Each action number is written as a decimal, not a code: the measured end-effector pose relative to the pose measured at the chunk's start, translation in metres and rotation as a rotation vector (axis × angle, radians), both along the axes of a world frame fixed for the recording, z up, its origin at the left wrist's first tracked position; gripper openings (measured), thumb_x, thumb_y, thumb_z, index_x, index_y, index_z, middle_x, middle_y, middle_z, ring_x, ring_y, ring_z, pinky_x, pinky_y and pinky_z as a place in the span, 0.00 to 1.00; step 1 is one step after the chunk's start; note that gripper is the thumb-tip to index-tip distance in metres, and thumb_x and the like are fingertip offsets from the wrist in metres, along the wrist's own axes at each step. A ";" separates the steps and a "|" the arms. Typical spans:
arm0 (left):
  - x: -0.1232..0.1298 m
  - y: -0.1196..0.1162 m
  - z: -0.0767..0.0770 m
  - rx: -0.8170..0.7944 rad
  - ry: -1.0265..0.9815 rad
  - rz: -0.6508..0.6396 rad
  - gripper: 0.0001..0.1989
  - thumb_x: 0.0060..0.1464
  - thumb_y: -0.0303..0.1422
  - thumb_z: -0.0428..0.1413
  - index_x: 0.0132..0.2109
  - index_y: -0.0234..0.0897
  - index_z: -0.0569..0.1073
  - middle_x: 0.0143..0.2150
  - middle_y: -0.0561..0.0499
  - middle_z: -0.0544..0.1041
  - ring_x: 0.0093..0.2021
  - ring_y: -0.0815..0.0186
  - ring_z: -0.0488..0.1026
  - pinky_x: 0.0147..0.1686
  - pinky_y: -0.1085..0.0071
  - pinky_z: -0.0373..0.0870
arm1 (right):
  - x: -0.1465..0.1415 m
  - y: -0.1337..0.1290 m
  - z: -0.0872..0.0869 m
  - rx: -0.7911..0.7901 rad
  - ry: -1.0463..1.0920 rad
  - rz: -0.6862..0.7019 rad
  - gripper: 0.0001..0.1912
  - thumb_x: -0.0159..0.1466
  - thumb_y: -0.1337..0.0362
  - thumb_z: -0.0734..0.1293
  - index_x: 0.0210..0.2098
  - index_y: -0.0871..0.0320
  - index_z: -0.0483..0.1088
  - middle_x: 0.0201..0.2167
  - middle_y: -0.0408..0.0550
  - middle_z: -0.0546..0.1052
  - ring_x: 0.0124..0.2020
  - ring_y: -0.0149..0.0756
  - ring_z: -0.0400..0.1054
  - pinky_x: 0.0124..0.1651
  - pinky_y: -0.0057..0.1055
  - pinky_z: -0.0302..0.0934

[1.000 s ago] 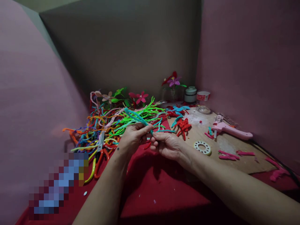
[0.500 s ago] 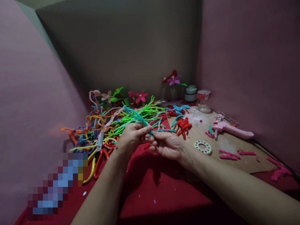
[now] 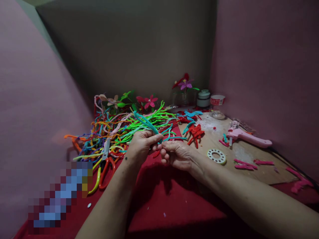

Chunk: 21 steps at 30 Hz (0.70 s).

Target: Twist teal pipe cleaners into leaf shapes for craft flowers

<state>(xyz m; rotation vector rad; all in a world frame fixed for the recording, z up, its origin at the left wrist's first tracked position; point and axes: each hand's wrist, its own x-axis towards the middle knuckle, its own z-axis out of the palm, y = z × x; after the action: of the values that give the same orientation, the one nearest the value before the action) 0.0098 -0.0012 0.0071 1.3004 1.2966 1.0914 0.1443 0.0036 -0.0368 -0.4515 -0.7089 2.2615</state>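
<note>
Red cloth (image 3: pixel 174 199), teal strip (image 3: pixel 147 123) (pinched), pointing forward-left

A red cloth (image 3: pixel 159 205) covers the surface across the lower frame, bearing a heap of fuzzy stems (image 3: pixel 147 122) left of centre, scissors (image 3: pixel 106 151) at the heap's lower edge and a white disc (image 3: pixel 89 205) at lower left. Right of centre lies a brown board (image 3: pixel 267 176), carrying a ring (image 3: pixel 210 159), a glue gun (image 3: pixel 251 137) and pink strips (image 3: pixel 264 162).
</note>
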 end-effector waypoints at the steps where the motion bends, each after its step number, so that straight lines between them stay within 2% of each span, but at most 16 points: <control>1: 0.000 0.000 0.000 0.010 0.010 0.002 0.17 0.41 0.36 0.61 0.17 0.31 0.63 0.11 0.56 0.64 0.11 0.79 0.57 0.11 0.81 0.49 | 0.000 0.000 0.000 0.005 -0.014 -0.012 0.09 0.58 0.76 0.59 0.25 0.67 0.69 0.15 0.41 0.67 0.14 0.23 0.59 0.22 0.25 0.61; 7: 0.001 0.000 0.004 -0.001 -0.098 0.017 0.11 0.38 0.32 0.61 0.20 0.32 0.66 0.13 0.57 0.65 0.12 0.78 0.59 0.13 0.80 0.54 | 0.004 0.001 0.008 0.104 -0.099 -0.075 0.13 0.62 0.68 0.57 0.26 0.66 0.68 0.21 0.49 0.73 0.19 0.29 0.66 0.28 0.31 0.64; 10: 0.002 -0.001 0.006 0.021 -0.039 0.038 0.15 0.38 0.32 0.61 0.17 0.33 0.62 0.10 0.59 0.61 0.10 0.79 0.54 0.11 0.80 0.49 | 0.004 0.002 0.008 0.219 -0.171 -0.140 0.07 0.57 0.67 0.63 0.26 0.66 0.69 0.22 0.49 0.74 0.19 0.28 0.66 0.25 0.27 0.62; 12: 0.002 -0.001 0.005 0.036 0.015 0.024 0.16 0.39 0.34 0.61 0.16 0.33 0.61 0.09 0.59 0.60 0.10 0.79 0.53 0.11 0.79 0.46 | 0.003 0.002 0.005 0.268 -0.226 -0.159 0.05 0.52 0.68 0.67 0.24 0.65 0.70 0.21 0.48 0.74 0.18 0.26 0.64 0.23 0.25 0.60; 15: 0.001 0.001 0.001 0.041 0.046 -0.020 0.18 0.40 0.36 0.60 0.16 0.34 0.61 0.09 0.59 0.58 0.10 0.79 0.51 0.11 0.79 0.44 | 0.001 0.001 0.001 0.318 -0.366 -0.195 0.07 0.48 0.67 0.69 0.19 0.64 0.68 0.16 0.45 0.72 0.14 0.24 0.61 0.19 0.23 0.55; 18: -0.002 0.004 -0.002 0.062 0.006 0.033 0.18 0.40 0.37 0.60 0.17 0.34 0.60 0.10 0.59 0.58 0.10 0.79 0.52 0.11 0.79 0.45 | -0.001 0.000 -0.002 0.419 -0.516 -0.252 0.10 0.49 0.67 0.67 0.14 0.63 0.66 0.11 0.43 0.68 0.11 0.23 0.56 0.16 0.22 0.47; 21: -0.003 0.005 -0.003 0.074 -0.044 0.108 0.17 0.38 0.36 0.61 0.18 0.35 0.60 0.11 0.60 0.59 0.10 0.78 0.53 0.11 0.79 0.46 | -0.002 -0.002 -0.001 0.509 -0.565 -0.284 0.11 0.50 0.67 0.66 0.13 0.62 0.65 0.10 0.41 0.66 0.11 0.23 0.55 0.17 0.23 0.46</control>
<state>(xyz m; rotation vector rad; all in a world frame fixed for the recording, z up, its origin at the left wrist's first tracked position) 0.0070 0.0039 0.0045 1.2654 1.3170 1.2474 0.1425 0.0012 -0.0381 -0.8813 -1.3635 1.6053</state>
